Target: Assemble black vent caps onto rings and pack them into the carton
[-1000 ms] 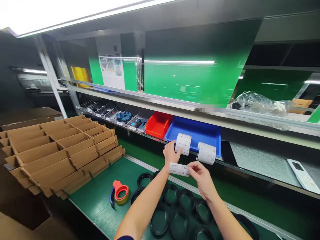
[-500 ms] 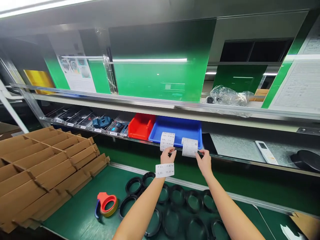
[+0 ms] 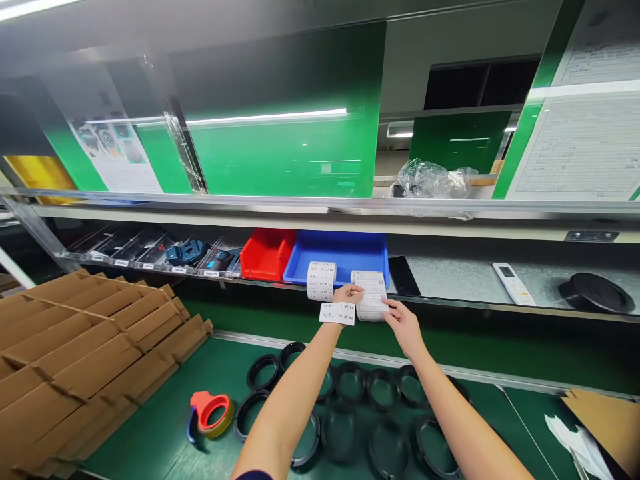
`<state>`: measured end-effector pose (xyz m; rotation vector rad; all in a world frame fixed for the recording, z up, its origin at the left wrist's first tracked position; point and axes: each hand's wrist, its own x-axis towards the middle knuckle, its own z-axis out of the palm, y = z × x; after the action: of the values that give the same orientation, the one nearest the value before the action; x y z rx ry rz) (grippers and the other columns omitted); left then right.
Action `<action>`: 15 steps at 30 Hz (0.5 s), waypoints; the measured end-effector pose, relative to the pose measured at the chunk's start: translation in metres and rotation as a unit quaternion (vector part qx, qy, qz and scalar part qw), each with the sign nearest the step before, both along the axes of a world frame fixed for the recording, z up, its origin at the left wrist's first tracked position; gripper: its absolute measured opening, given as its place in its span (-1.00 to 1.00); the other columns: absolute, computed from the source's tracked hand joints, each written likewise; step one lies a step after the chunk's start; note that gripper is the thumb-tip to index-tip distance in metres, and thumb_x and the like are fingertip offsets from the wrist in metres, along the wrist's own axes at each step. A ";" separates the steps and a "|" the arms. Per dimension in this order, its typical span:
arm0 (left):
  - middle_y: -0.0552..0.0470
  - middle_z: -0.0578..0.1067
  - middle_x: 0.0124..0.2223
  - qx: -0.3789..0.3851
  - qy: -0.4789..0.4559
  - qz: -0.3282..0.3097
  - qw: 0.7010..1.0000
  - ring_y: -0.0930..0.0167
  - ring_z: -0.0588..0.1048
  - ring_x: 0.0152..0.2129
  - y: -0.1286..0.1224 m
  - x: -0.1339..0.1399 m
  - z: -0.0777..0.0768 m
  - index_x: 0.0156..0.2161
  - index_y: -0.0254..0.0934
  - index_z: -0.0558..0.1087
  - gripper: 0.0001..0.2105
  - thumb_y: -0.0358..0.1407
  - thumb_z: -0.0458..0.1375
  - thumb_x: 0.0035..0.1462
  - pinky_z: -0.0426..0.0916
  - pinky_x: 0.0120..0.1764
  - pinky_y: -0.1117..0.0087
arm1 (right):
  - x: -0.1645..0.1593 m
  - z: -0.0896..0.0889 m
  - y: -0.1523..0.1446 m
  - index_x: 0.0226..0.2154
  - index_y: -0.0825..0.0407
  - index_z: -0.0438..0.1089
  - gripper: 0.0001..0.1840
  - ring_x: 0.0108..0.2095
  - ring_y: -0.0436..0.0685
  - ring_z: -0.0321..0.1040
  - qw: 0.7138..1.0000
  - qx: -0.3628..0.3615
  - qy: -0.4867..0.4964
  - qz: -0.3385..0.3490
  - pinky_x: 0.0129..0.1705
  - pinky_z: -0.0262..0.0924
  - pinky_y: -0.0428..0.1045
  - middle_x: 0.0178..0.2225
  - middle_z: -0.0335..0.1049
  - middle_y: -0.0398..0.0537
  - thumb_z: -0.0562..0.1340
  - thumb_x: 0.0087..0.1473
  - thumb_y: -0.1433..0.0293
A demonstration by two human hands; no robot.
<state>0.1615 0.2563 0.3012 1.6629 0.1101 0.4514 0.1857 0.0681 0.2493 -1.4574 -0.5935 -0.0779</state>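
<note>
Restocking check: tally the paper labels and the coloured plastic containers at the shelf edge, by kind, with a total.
Hanging label strips: 2
Loose label at the left hand: 1
Red bin: 1
Blue tray: 1
Total: 5

Both bare forearms reach up and forward, converging just below the blue tray (image 3: 340, 250). The left hand (image 3: 349, 294) pinches with thumb and forefinger; the right hand (image 3: 404, 323) — fingers extended leftward — sits just beside it, fingertips pinching too.
</note>
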 end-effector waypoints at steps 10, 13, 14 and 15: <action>0.05 0.47 -0.38 -0.056 0.024 0.011 0.998 0.46 0.42 -0.46 -0.006 -0.002 -0.009 -0.29 -0.39 0.47 -0.94 -0.43 0.25 0.12 0.36 -0.36 0.41 | -0.029 0.004 -0.001 -0.26 0.02 0.50 -0.59 -0.19 0.26 0.48 0.986 -0.061 -0.056 -0.143 -0.12 0.32 0.08 -0.26 0.55 0.04 0.27 0.06 0.02; 0.06 0.45 -0.38 -0.066 0.033 0.009 0.997 0.46 0.41 -0.47 -0.010 0.001 -0.009 -0.28 -0.40 0.45 -0.93 -0.41 0.23 0.16 0.36 -0.37 0.41 | -0.037 0.002 -0.008 -0.34 -0.03 0.51 -0.61 -0.13 0.30 0.43 0.970 -0.106 -0.113 -0.187 -0.13 0.32 0.13 -0.25 0.52 0.06 0.21 0.11 0.01; 0.06 0.44 -0.38 -0.069 0.033 0.012 0.997 0.45 0.41 -0.47 -0.013 0.000 -0.008 -0.27 -0.40 0.44 -0.92 -0.40 0.23 0.17 0.38 -0.36 0.39 | -0.043 -0.004 -0.012 -0.36 -0.05 0.52 -0.62 -0.10 0.34 0.40 0.958 -0.138 -0.149 -0.204 -0.09 0.30 0.18 -0.23 0.51 0.08 0.19 0.11 0.02; 0.06 0.44 -0.37 -0.070 0.032 0.020 0.997 0.44 0.42 -0.45 -0.017 -0.003 -0.008 -0.28 -0.40 0.44 -0.92 -0.39 0.23 0.17 0.39 -0.32 0.37 | -0.051 -0.012 -0.017 -0.39 -0.08 0.53 -0.64 -0.07 0.37 0.37 0.943 -0.176 -0.191 -0.210 -0.05 0.27 0.25 -0.21 0.48 0.10 0.18 0.12 0.03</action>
<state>0.1587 0.2392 0.2935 1.5387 0.2170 0.4112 0.1343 0.0508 0.2373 -1.9208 -0.6185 -0.6304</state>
